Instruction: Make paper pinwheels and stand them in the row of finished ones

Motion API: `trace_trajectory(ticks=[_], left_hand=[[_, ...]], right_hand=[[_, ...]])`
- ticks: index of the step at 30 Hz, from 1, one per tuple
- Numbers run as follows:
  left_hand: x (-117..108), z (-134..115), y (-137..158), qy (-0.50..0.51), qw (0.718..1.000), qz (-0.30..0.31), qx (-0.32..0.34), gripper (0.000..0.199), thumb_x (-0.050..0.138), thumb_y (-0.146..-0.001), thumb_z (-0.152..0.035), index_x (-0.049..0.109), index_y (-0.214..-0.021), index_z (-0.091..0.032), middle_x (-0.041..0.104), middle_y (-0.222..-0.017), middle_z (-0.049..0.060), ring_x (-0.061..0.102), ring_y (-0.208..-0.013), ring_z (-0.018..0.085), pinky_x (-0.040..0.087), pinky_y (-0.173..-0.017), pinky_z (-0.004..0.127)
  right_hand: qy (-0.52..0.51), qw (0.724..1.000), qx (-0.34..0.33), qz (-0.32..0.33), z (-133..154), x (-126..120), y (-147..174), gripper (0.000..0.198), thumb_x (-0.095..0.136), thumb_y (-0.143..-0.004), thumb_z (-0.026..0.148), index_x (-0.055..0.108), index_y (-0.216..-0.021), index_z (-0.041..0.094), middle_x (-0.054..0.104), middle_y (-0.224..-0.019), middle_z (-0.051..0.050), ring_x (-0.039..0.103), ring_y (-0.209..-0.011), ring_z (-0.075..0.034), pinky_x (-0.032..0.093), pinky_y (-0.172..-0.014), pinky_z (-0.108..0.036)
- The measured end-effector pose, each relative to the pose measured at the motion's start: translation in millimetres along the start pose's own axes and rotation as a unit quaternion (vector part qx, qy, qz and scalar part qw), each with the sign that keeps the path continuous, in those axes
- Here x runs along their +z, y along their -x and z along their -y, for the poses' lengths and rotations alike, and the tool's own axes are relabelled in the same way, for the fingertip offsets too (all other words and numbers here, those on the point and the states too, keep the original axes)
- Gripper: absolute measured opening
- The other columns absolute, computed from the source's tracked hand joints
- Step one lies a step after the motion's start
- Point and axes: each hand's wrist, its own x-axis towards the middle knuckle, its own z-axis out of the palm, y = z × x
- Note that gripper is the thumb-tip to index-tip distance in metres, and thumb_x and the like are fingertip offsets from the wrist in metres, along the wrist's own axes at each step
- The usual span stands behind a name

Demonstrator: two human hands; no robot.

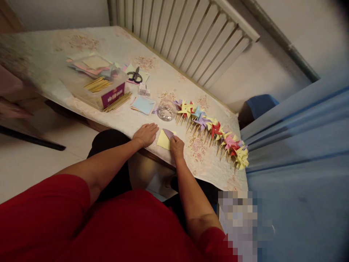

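My left hand point(145, 135) lies flat on the tablecloth near the front edge, fingers stretched out, with nothing in it. To its right is a yellow sheet of paper point(163, 141) on the cloth. My right hand point(177, 146) pinches a purple piece of paper point(168, 133) that shows a pointed corner over the yellow sheet. Just behind the hands stands a clear round container point(165, 112) of small shiny pieces. A stack of light blue paper squares point(143, 104) lies beyond my left hand. Several finished paper pinwheels point(202, 122) on sticks lie in a row to the right.
A clear plastic box point(89, 96) on the left holds yellow sticks and coloured paper, with more sticks point(117, 102) beside it. Black-handled scissors point(134, 75) and small white boxes point(143, 89) sit behind. A radiator point(180, 36) runs along the far edge; a blue curtain point(297, 153) hangs right.
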Motion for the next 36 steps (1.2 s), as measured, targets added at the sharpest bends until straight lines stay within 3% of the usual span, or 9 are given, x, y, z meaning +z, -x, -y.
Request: trace_trajectory(ticks=[5,10,17,21,27,29,31,34,36], left_hand=[[2.4,2.7,1.6,0.011,1.000,-0.002,-0.003,0.050,0.038,-0.095,-0.023,0.053,-0.142,-0.015,0.053,-0.149,0.014,0.043,-0.142,0.026,0.030,-0.116,0.044],[-1.1,6.0,4.6,-0.003,0.999,0.023,0.040,0.055,0.037,-0.094,-0.016,0.047,-0.147,-0.024,0.043,-0.156,0.012,0.042,-0.143,0.023,0.029,-0.116,0.043],[-1.4,9.0,2.3,-0.026,0.993,0.067,0.095,0.052,0.044,-0.091,-0.014,0.057,-0.138,-0.030,0.047,-0.154,0.011,0.040,-0.143,0.026,0.027,-0.116,0.049],[3.3,11.7,1.4,-0.036,0.992,0.063,0.100,0.050,0.040,-0.092,-0.014,0.058,-0.137,-0.029,0.049,-0.153,0.010,0.040,-0.143,0.026,0.027,-0.116,0.049],[3.4,12.4,0.7,-0.028,0.993,0.060,0.097,0.049,0.042,-0.092,-0.014,0.059,-0.136,-0.028,0.049,-0.152,0.011,0.041,-0.142,0.025,0.027,-0.115,0.048],[4.2,12.9,0.3,-0.015,0.994,0.058,0.095,0.049,0.043,-0.091,-0.014,0.060,-0.135,-0.028,0.050,-0.152,0.011,0.042,-0.142,0.025,0.027,-0.116,0.049],[6.5,14.7,0.1,-0.006,0.994,0.056,0.096,0.049,0.043,-0.091,-0.014,0.060,-0.135,-0.027,0.050,-0.152,0.011,0.041,-0.142,0.025,0.027,-0.116,0.048],[11.0,18.6,-0.5,0.015,0.996,0.041,0.075,0.051,0.042,-0.090,-0.014,0.058,-0.137,-0.024,0.051,-0.150,0.011,0.041,-0.142,0.025,0.028,-0.117,0.047],[13.4,19.0,-2.5,0.034,0.999,0.016,0.034,0.052,0.040,-0.090,-0.013,0.057,-0.139,-0.021,0.053,-0.148,0.012,0.041,-0.142,0.026,0.030,-0.117,0.047]], right_hand=[[-0.045,0.998,0.039,-0.015,-4.9,-4.9,-6.0,0.029,0.043,-0.085,0.036,0.051,-0.060,0.023,0.049,-0.058,0.004,0.045,-0.065,-0.016,0.038,-0.063,-0.026],[-0.063,0.997,0.049,-0.016,-8.3,-2.4,-7.9,0.028,0.044,-0.085,0.038,0.056,-0.066,0.022,0.056,-0.063,0.003,0.048,-0.068,-0.016,0.039,-0.065,-0.026],[-0.104,0.991,0.082,-0.035,-13.5,-3.7,-9.9,0.030,0.045,-0.083,0.041,0.056,-0.064,0.021,0.053,-0.060,0.003,0.047,-0.065,-0.015,0.039,-0.061,-0.024],[-0.129,0.979,0.120,-0.105,-22.0,-20.5,-9.0,0.031,0.047,-0.082,0.044,0.059,-0.068,0.019,0.053,-0.060,0.003,0.047,-0.064,-0.015,0.040,-0.058,-0.024],[-0.101,0.963,0.150,-0.201,-38.5,-69.4,-5.3,0.031,0.046,-0.083,0.040,0.063,-0.073,0.017,0.059,-0.065,0.001,0.053,-0.067,-0.017,0.045,-0.064,-0.027],[-0.059,0.961,0.124,-0.238,-44.0,-82.7,1.8,0.035,0.044,-0.086,0.039,0.069,-0.083,0.016,0.068,-0.075,-0.003,0.060,-0.075,-0.020,0.050,-0.074,-0.031],[0.001,0.967,0.045,-0.250,-51.4,-89.0,14.7,0.041,0.039,-0.091,0.037,0.071,-0.102,0.015,0.074,-0.099,-0.009,0.066,-0.095,-0.023,0.050,-0.091,-0.038],[0.087,0.986,-0.081,-0.119,-67.5,-86.1,41.2,0.044,0.045,-0.094,0.041,0.068,-0.120,0.013,0.067,-0.128,-0.016,0.059,-0.125,-0.028,0.043,-0.109,-0.046],[0.132,0.983,-0.126,-0.031,-79.7,-80.9,57.2,0.048,0.050,-0.095,0.044,0.063,-0.129,0.012,0.059,-0.139,-0.018,0.049,-0.137,-0.030,0.039,-0.114,-0.049]])
